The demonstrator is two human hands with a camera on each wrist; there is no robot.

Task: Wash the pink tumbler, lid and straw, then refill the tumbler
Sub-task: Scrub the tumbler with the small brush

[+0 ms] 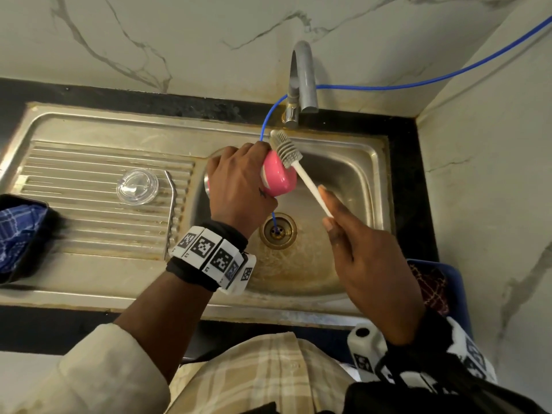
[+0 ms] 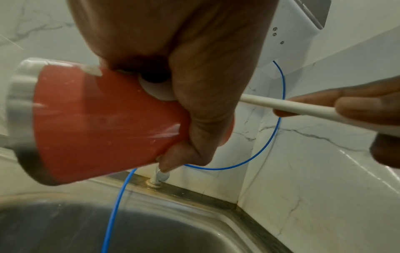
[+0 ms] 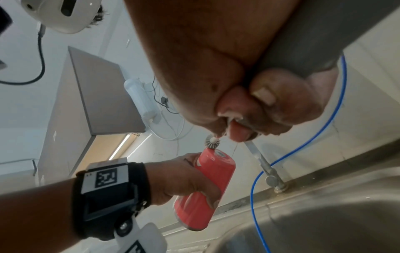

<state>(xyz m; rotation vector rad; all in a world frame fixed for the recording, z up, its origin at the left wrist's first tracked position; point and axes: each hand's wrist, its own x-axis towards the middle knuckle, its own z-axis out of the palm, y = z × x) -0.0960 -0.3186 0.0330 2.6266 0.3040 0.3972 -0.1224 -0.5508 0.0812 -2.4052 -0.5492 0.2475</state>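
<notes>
Pink and rigid, the tumbler (image 1: pixel 276 177) lies sideways over the sink (image 1: pixel 352 174), clasped around its body by the left hand (image 1: pixel 239 186). Wet, it probably slips; that mid-body hold suits it. The right hand (image 1: pixel 367 258) pinches the brush (image 1: pixel 294 162) handle, bristles on the base.

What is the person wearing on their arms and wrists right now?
The left hand is bare, with a small dark mark near the thumb. Its wrist carries a black band ringed with white square-code tags; a cream sleeve is pushed up the forearm. The right hand is bare, with a similar tagged band.
</notes>
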